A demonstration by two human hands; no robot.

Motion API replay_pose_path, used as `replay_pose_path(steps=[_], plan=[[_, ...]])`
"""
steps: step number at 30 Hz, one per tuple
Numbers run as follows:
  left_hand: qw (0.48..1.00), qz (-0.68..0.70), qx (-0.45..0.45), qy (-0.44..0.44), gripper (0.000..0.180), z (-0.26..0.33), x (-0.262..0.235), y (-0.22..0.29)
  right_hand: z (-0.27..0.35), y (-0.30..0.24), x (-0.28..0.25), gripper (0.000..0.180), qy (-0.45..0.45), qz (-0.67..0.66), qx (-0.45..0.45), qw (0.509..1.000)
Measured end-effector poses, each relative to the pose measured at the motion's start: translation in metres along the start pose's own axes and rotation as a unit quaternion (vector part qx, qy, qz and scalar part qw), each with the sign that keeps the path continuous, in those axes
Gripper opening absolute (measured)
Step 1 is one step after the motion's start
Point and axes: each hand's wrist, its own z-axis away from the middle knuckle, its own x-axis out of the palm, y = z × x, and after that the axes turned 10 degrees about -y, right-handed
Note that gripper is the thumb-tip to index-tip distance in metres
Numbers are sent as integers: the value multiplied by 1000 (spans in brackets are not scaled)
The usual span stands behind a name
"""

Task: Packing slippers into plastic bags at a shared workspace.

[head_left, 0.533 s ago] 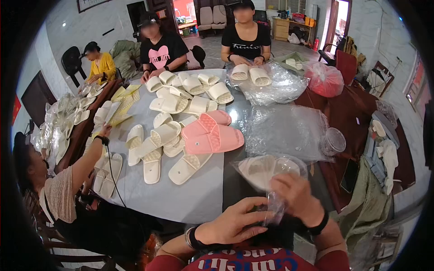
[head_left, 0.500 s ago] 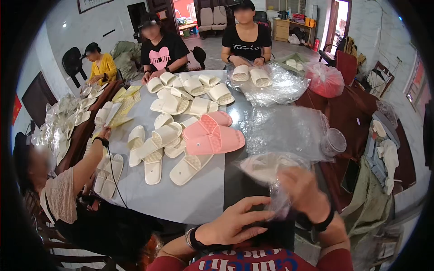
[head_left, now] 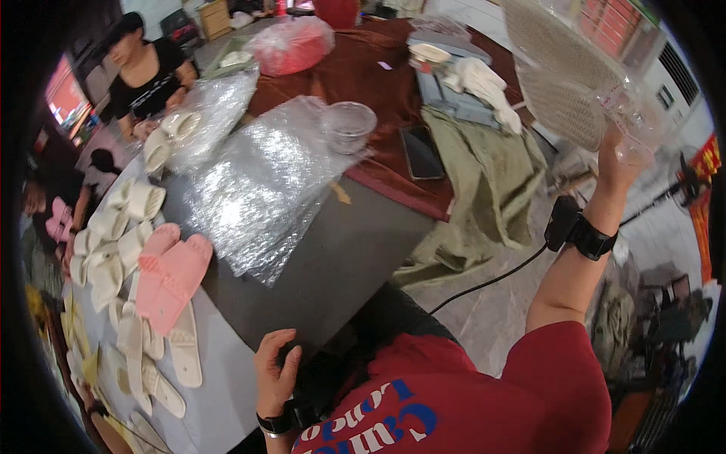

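My right hand [head_left: 622,155] is raised far out to the right, past the table. It grips the gathered end of a clear plastic bag with a pair of cream slippers [head_left: 556,83] inside, their textured soles showing. At the near table edge my left hand [head_left: 274,372] holds nothing, its thumb and fingers apart. Ahead and left of it lie pink slippers [head_left: 179,284], resting partly on cream slippers [head_left: 185,352]. Flat clear plastic bags [head_left: 246,197] are spread on the dark part of the table, beyond my left hand.
A clear round tub [head_left: 349,125] stands at the bags' far corner. A black phone [head_left: 421,151] lies on brown cloth beside green sacking [head_left: 484,181]. Farther back sits a bag of red stuff [head_left: 291,45]. A co-worker [head_left: 155,72] handles bagged cream slippers at far left.
My view has swung right. My right hand has carried the bagged slippers from over the table up to the far right. My left hand has come away from the bag to the table edge.
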Motion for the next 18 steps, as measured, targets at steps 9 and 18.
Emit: replay_pose_path(steps=[9, 18], plan=[[996, 13, -89, 6, 15, -10, 27, -13, 223, 119, 37, 43, -83, 146, 434, 885], [984, -80, -152, 45, 12, -22, 35, -5, 325, 133, 116, 57, -24, 60, 652, 755]])
